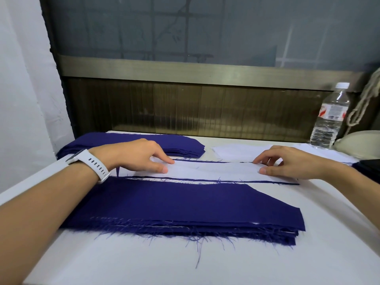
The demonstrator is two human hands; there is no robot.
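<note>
White table (123,264), navy stack (185,208) nearest you. Strip (211,171) lies just behind it, white on navy. Your left hand (139,155) and right hand (287,163) press its ends with spread fingertips, nothing pinched. Likely light and limp (edges fray): lift by both ends.

Small sewing workshop: stacks of cut navy fabric pieces (181,204) on white-covered worktable (308,254), frayed edges.

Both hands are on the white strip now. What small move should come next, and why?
Probably slide the white strip slightly to square it on the blue piece beneath: the left hand and right hand touch its two ends, and thin blue edges show unevenly along both long sides.
</note>
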